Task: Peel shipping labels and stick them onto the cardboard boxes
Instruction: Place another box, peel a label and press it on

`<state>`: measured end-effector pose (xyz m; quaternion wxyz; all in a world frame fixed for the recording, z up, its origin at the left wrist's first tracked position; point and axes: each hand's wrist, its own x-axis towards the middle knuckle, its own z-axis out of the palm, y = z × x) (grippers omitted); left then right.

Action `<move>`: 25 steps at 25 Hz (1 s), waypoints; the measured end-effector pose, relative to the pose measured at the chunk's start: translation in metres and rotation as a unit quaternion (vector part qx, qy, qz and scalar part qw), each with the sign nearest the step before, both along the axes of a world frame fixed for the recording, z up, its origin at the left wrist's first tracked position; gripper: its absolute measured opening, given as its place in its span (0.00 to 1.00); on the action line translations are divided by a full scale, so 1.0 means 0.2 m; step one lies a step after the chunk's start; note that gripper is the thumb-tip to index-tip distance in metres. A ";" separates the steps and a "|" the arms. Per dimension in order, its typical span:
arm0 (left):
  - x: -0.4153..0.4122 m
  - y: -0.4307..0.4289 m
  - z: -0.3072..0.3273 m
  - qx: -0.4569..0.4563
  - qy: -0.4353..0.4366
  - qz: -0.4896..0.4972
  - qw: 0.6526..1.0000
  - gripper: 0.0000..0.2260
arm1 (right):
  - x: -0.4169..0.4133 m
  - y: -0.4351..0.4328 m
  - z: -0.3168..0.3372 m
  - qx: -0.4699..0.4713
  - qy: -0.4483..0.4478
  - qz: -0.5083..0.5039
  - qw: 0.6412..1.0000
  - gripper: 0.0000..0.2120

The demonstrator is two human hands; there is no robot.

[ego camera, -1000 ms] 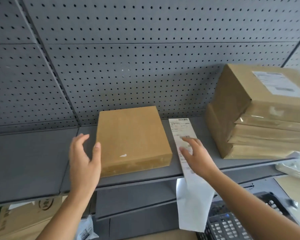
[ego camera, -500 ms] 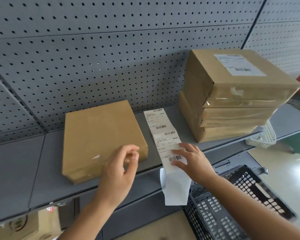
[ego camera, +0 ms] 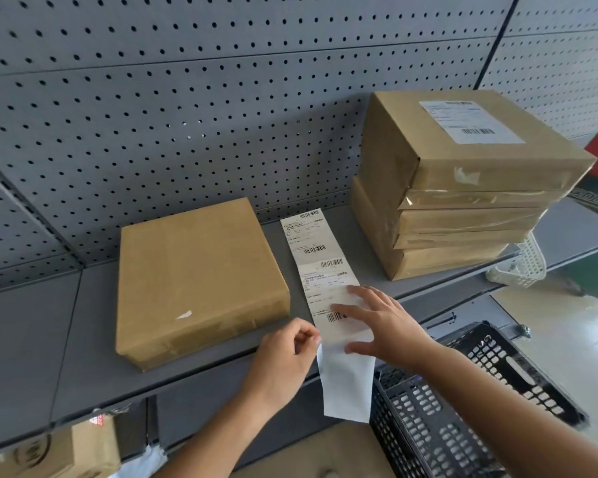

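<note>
A plain brown cardboard box lies flat on the grey shelf. Just right of it a white strip of shipping labels runs from the back wall to the shelf's front edge, and its blank end hangs over the edge. My right hand lies flat on the strip near the edge, fingers spread. At the strip's left edge, by the shelf front, my left hand pinches the paper between thumb and forefinger. A stack of brown boxes stands to the right, the top one bearing a label.
A grey pegboard wall backs the shelf. Below my right arm sits a black plastic crate. A white basket hangs past the stack. More cardboard boxes sit under the shelf at the lower left.
My left hand has left the plain box and moved right to the strip's left edge, where it now pinches the paper. My right hand stays pressed on the strip. The view has swung right.
</note>
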<state>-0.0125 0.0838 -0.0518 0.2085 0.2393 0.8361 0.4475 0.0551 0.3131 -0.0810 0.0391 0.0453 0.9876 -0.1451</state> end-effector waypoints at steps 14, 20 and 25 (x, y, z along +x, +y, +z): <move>-0.04 0.10 0.05 0.138 -0.097 0.039 0.985 0.06 | -0.02 0.00 0.17 -0.098 0.097 0.008 0.990 0.24; -0.06 0.13 0.16 0.228 -0.081 0.050 0.969 0.03 | -0.01 -0.03 0.35 -0.086 0.136 0.010 0.987 0.26; -0.07 0.13 0.24 0.245 -0.062 0.038 0.967 0.05 | -0.03 -0.13 0.50 -0.064 0.251 0.031 0.965 0.16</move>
